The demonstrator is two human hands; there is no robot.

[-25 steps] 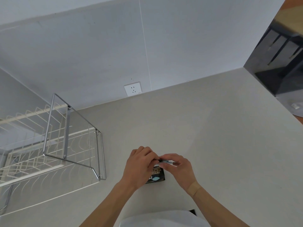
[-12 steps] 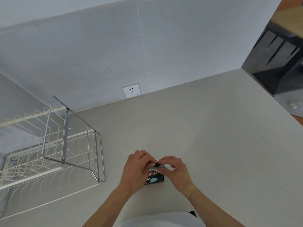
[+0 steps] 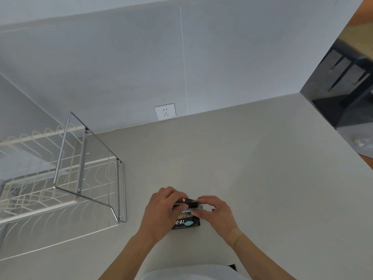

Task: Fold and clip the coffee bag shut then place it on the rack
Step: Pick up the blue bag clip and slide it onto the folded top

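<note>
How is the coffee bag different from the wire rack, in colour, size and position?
The coffee bag is dark with pale print; the wire rack is silver metal with white wire. The bag is small and solid, the rack much larger and open. The bag sits between the left hand and the right hand; the rack stands untouched to the left. Both rest on the counter.

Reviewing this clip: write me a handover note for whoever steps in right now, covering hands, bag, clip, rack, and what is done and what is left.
Left hand: gripping the top left of the coffee bag, holding the fold down.
Right hand: pinching the clip at the bag's folded top edge.
Bag: on the counter in front of the person, between both hands.
Rack: wire, to the left on the counter, no bag on it.
Done: top appears folded over.
Unclear: whether the clip is fully seated; fingers cover it.
Left: finish clipping, then move the bag to the rack.
</note>
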